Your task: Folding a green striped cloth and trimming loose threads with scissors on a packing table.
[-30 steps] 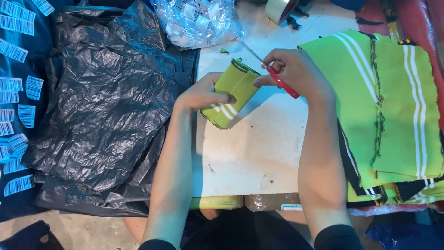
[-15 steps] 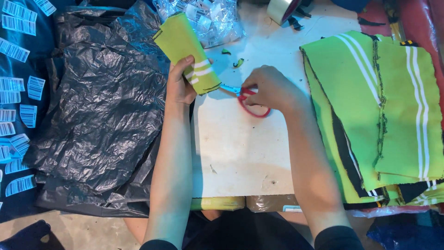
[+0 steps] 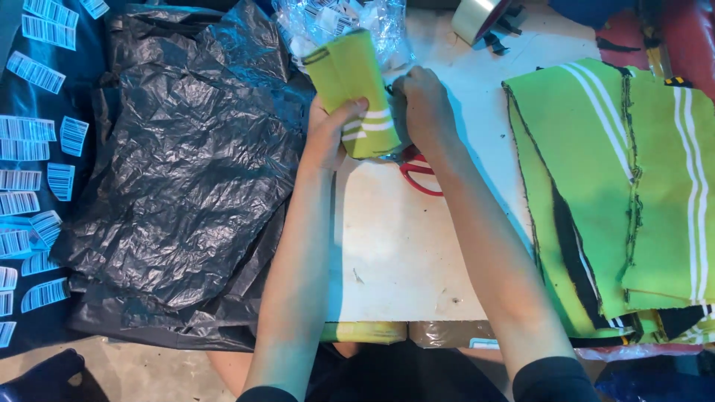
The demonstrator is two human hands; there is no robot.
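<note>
My left hand (image 3: 329, 138) grips a folded lime-green fabric piece (image 3: 348, 78) with white stripes near its lower end and holds it upright over the far part of the white table (image 3: 402, 253). My right hand (image 3: 421, 104) is beside it, fingers curled and pinching the piece's right edge. Red-handled scissors (image 3: 421, 177) lie flat on the table just below my right hand, partly hidden under the wrist.
A crumpled black plastic bag (image 3: 179, 171) covers the left side. Behind the fabric piece lies a clear bag of labels (image 3: 387, 26). A tape roll (image 3: 477, 15) sits at the back. A stack of green striped fabric (image 3: 611, 193) fills the right. Barcode stickers (image 3: 30, 179) line the far left.
My right hand has let go of the red scissors, which now lie on the table, and has moved to the fabric's edge. My left hand has turned the piece upright, a little to the right.
</note>
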